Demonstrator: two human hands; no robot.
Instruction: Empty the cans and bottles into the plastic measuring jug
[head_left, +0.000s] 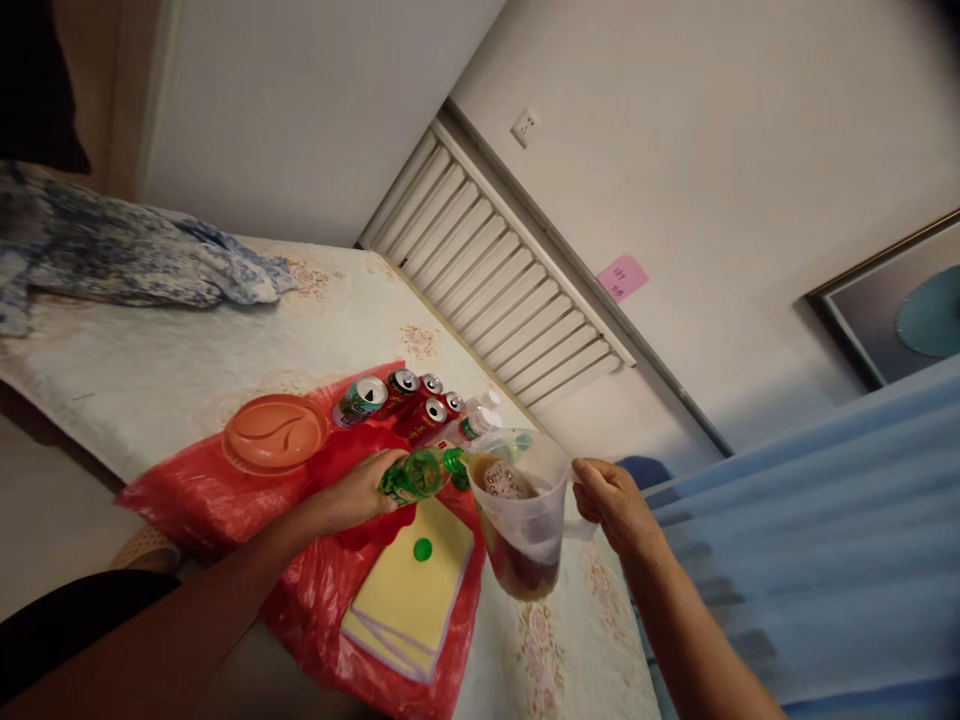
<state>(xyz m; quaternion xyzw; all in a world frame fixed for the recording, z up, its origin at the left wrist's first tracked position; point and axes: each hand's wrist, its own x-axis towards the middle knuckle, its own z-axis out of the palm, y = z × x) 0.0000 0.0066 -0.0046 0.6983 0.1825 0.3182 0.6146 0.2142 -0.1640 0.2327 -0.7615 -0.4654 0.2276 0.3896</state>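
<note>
My left hand [365, 490] is wrapped round a green plastic bottle [420, 474], tipped sideways with its neck at the rim of a clear pitcher [525, 530]. Brown liquid with foam on top partly fills the pitcher. On the pitcher's right side, my right hand [616, 505] grips the handle. Below the bottle, a green cap [423, 550] lies on a folded yellow cloth [409, 595]. Behind the bottle stand several opened cans, among them a teal one [361, 401] and a red one [426, 420].
An orange divided dish [275, 433] sits on red plastic sheeting [202, 490] over the flowered tablecloth [330, 340]. Clear bottles [480, 417] stand behind the pitcher. Patterned fabric [135, 250] lies at far left. A radiator [502, 270] and blue curtain [817, 530] border the table.
</note>
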